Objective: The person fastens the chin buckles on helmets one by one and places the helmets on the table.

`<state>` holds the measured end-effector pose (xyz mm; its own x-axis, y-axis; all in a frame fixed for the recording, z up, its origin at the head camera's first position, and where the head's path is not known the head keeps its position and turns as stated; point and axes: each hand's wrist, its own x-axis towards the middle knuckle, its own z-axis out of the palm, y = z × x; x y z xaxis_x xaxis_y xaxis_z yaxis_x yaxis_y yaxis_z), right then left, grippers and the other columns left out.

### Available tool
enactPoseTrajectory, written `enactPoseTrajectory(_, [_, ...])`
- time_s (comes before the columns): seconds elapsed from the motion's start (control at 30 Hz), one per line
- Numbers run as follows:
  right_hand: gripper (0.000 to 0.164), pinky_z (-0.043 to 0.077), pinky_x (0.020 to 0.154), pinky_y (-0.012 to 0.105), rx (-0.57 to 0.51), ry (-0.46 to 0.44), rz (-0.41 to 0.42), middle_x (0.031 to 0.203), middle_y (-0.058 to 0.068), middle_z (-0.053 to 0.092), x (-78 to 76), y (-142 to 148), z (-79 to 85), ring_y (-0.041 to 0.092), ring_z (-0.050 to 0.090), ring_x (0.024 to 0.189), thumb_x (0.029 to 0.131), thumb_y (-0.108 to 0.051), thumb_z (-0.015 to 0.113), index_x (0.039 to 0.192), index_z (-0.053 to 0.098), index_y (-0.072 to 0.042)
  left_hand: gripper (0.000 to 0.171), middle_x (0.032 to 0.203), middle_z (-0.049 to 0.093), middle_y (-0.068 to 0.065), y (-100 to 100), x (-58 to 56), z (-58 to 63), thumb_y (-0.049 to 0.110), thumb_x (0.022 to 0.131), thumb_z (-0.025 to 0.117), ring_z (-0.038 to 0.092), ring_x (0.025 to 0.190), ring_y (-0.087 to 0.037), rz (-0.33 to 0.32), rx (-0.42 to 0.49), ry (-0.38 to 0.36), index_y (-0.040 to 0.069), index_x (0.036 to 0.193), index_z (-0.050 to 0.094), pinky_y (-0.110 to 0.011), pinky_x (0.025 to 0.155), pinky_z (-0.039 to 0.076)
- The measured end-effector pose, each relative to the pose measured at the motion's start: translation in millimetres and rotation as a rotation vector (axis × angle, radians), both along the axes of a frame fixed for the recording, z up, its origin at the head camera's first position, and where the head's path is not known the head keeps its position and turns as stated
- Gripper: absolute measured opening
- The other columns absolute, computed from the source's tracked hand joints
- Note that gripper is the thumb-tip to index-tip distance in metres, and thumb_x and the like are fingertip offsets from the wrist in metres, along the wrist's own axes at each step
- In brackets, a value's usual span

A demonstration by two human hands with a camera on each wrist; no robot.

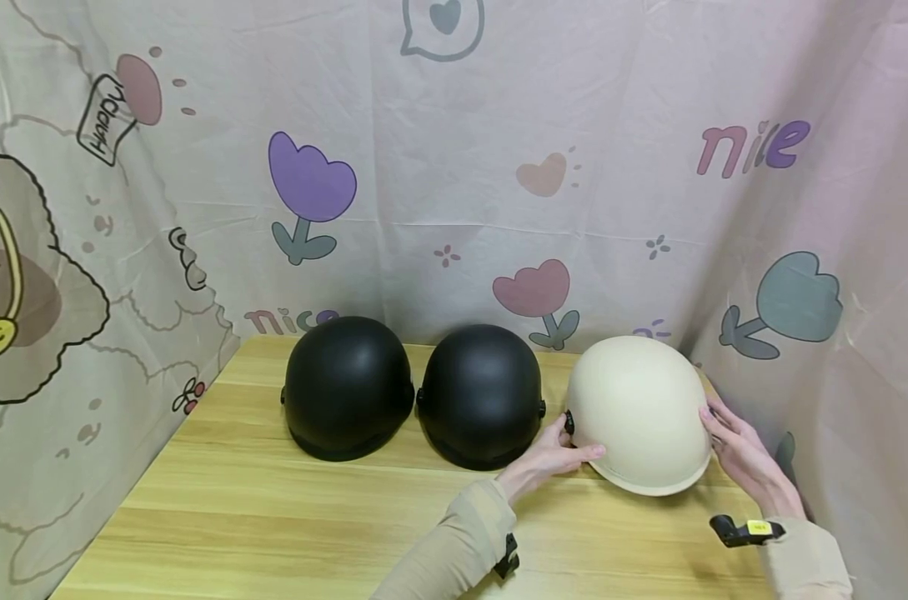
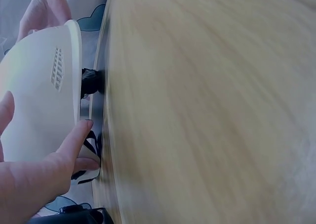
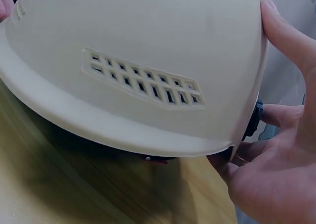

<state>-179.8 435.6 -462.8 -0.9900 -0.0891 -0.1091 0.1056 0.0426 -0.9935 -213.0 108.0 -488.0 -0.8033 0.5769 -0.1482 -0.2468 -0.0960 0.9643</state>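
Both hands hold a cream-coloured helmet (image 1: pixel 637 408) at the right end of the row, one on each side. My left hand (image 1: pixel 547 458) grips its left lower edge, thumb on the shell and fingers curled under the rim. On the other side, my right hand (image 1: pixel 754 462) has its thumb on the shell, with fingers tucked beneath the edge near a black side knob. In the right wrist view, slotted vents (image 3: pixel 148 80) show in the shell, and a shadowed gap lies under the front rim. Black padding (image 2: pixel 90 81) hangs below the rim in the left wrist view.
Two black helmets, a left one (image 1: pixel 348 387) and a middle one (image 1: pixel 482 396), sit side by side on the wooden table (image 1: pixel 273 525). The left forearm passes in front of the middle one. Patterned cloth (image 1: pixel 438 167) hangs behind and at both sides.
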Motion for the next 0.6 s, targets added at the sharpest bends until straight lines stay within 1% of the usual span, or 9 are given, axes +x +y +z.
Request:
enactPoseTrajectory(0.03, [0.076, 0.02, 0.119, 0.011, -0.002, 0.02, 0.001, 0.169, 0.011, -0.017, -0.1, 0.6, -1.3, -0.013, 0.029, 0.142, 0.11, -0.029, 0.036, 0.158, -0.018, -0.003, 0.089, 0.157, 0.041, -0.023, -0.2, 0.0, 0.2, 0.016, 0.088, 0.079, 0.046, 0.142, -0.036, 0.0, 0.0, 0.0, 0.017, 0.16, 0.026, -0.056, 0.111, 0.045])
enactPoseTrajectory(0.07, [0.076, 0.028, 0.112, 0.007, -0.007, 0.04, 0.006, 0.171, 0.006, -0.012, -0.4, 1.0, -2.2, -0.018, 0.038, 0.13, 0.11, -0.027, 0.036, 0.157, -0.017, -0.001, 0.09, 0.158, 0.039, -0.023, -0.3, 0.2, 0.4, 0.017, 0.088, 0.079, 0.044, 0.144, -0.036, 0.001, -0.002, 0.003, 0.016, 0.161, 0.025, -0.056, 0.111, 0.044])
enactPoseTrajectory(0.13, [0.075, 0.036, 0.096, 0.004, -0.024, 0.073, 0.01, 0.168, -0.007, 0.01, -1.3, 0.9, -3.8, -0.024, 0.046, 0.112, 0.11, -0.024, 0.037, 0.157, -0.016, 0.003, 0.092, 0.161, 0.035, -0.022, -0.5, 0.1, 0.9, 0.017, 0.088, 0.079, 0.039, 0.147, -0.036, 0.004, -0.008, 0.01, 0.016, 0.161, 0.022, -0.058, 0.112, 0.043])
enactPoseTrajectory(0.17, [0.075, 0.037, 0.093, 0.003, -0.035, 0.082, 0.012, 0.162, -0.014, 0.019, -1.7, 0.5, -4.3, -0.024, 0.047, 0.111, 0.11, -0.023, 0.037, 0.157, -0.016, 0.003, 0.094, 0.162, 0.033, -0.022, -0.6, 0.1, 1.2, 0.017, 0.088, 0.079, 0.038, 0.148, -0.036, 0.009, -0.014, 0.012, 0.016, 0.162, 0.021, -0.059, 0.112, 0.042])
enactPoseTrajectory(0.23, [0.075, 0.038, 0.092, 0.004, -0.05, 0.094, 0.007, 0.145, -0.02, 0.037, -2.5, -1.0, -4.9, -0.023, 0.049, 0.111, 0.11, -0.022, 0.038, 0.157, -0.015, 0.003, 0.098, 0.163, 0.031, -0.022, -0.7, 0.0, 1.6, 0.018, 0.087, 0.08, 0.035, 0.149, -0.036, 0.019, -0.03, 0.019, 0.015, 0.162, 0.018, -0.059, 0.113, 0.04])
enactPoseTrajectory(0.33, [0.076, 0.04, 0.091, 0.005, -0.055, 0.097, 0.005, 0.127, -0.031, 0.047, -4.1, -3.2, -5.3, -0.021, 0.05, 0.111, 0.11, -0.022, 0.039, 0.158, -0.014, 0.002, 0.103, 0.164, 0.027, -0.024, -0.6, -0.3, 2.2, 0.019, 0.086, 0.081, 0.033, 0.15, -0.036, 0.033, -0.036, 0.017, 0.012, 0.163, 0.012, -0.058, 0.116, 0.038])
enactPoseTrajectory(0.43, [0.076, 0.041, 0.089, 0.005, -0.067, 0.103, 0.007, 0.118, -0.036, 0.05, -5.2, -5.0, -5.9, -0.02, 0.052, 0.11, 0.11, -0.021, 0.04, 0.157, -0.014, 0.005, 0.106, 0.165, 0.022, -0.025, -0.9, -0.1, 2.9, 0.019, 0.087, 0.081, 0.03, 0.151, -0.036, 0.039, -0.035, 0.008, 0.01, 0.163, 0.008, -0.056, 0.117, 0.037])
enactPoseTrajectory(0.53, [0.076, 0.04, 0.09, 0.005, -0.074, 0.101, 0.013, 0.121, -0.037, 0.048, -5.8, -5.7, -7.7, -0.021, 0.051, 0.111, 0.11, -0.022, 0.039, 0.154, -0.014, 0.009, 0.107, 0.166, 0.018, -0.025, -1.4, 0.1, 3.3, 0.021, 0.087, 0.08, 0.027, 0.153, -0.036, 0.039, -0.041, 0.002, 0.008, 0.163, 0.006, -0.055, 0.116, 0.039])
enactPoseTrajectory(0.6, [0.076, 0.038, 0.097, 0.006, -0.067, 0.089, 0.012, 0.141, -0.03, 0.043, -5.8, -5.8, -9.3, -0.022, 0.05, 0.111, 0.11, -0.023, 0.038, 0.154, -0.014, 0.009, 0.108, 0.166, 0.016, -0.025, -1.8, 0.2, 2.9, 0.022, 0.087, 0.08, 0.024, 0.154, -0.036, 0.038, -0.053, 0.002, 0.007, 0.163, 0.005, -0.055, 0.115, 0.04])
